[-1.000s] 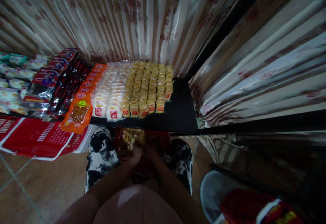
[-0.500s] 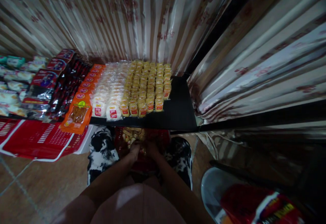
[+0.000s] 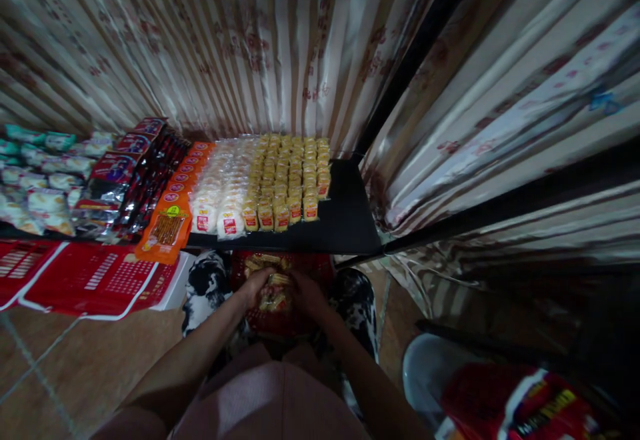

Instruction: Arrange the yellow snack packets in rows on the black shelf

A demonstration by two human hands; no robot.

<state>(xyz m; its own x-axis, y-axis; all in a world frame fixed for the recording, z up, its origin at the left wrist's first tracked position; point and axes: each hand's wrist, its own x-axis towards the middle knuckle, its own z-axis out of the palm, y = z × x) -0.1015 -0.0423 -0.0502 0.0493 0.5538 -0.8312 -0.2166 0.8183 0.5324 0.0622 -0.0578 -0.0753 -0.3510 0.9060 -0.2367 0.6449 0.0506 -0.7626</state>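
Note:
Both my hands are down in a red basket (image 3: pixel 320 270) held between my knees. My left hand (image 3: pixel 256 283) and my right hand (image 3: pixel 306 291) close together around a bunch of small yellow snack packets (image 3: pixel 274 293). More loose yellow packets (image 3: pixel 260 263) lie at the basket's far side. On the black shelf (image 3: pixel 345 220) just ahead, rows of the same yellow packets (image 3: pixel 290 177) stand next to rows of white packets (image 3: pixel 220 183).
Orange snack bags (image 3: pixel 167 223), dark red bags (image 3: pixel 133 173) and pale bags (image 3: pixel 35 180) fill the shelf to the left. Red crates (image 3: pixel 85 277) sit below. Striped curtains (image 3: pixel 240 47) hang behind and right. A white stool (image 3: pixel 425 373) and a red bag (image 3: pixel 505 403) are at lower right.
My hands have gathered a bunch of yellow packets and lifted it slightly inside the basket. The camera has shifted a little left and tilted.

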